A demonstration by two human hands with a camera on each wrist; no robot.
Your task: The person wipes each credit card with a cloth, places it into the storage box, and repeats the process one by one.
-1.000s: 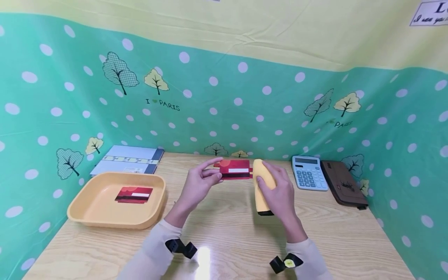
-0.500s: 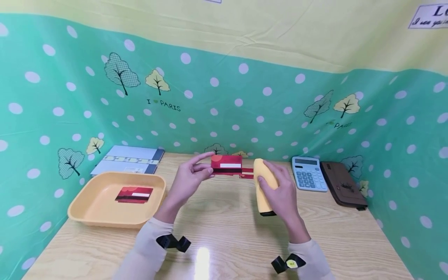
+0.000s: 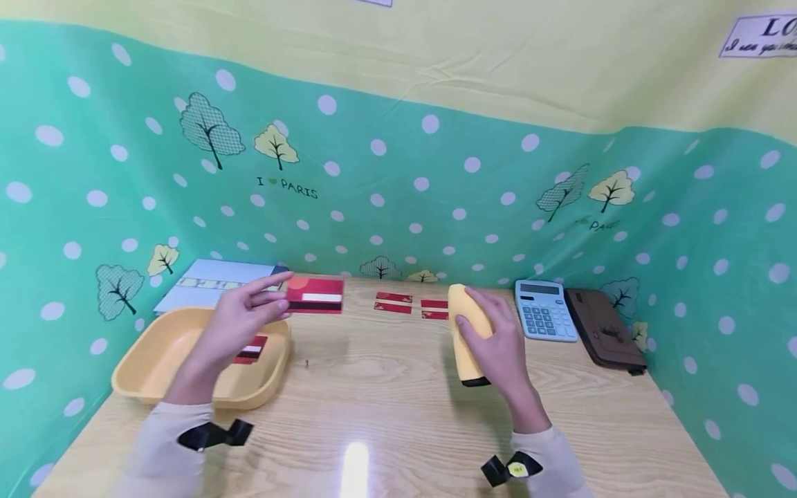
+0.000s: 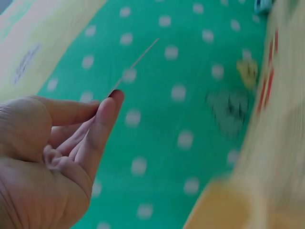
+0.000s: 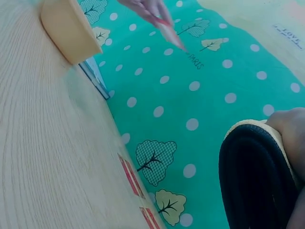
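Observation:
My left hand pinches a red bank card by its left edge, in the air beside the yellow tray. In the left wrist view, that card appears edge-on between thumb and fingers. Inside the tray lies another red card, partly hidden behind my left wrist. My right hand grips a yellow rounded object with a black end; its black face fills the lower right of the right wrist view. Two red items with a pale band, one at mid-table and one near my right hand, lie flat.
At the back right are a light-blue calculator and a brown zippered case. A pale-blue notebook lies behind the tray. Polka-dot cloth walls in the wooden table.
My left hand has carried the red card leftward from mid-table to the tray's side. The banded red items at the back have come into view. My right hand has barely moved.

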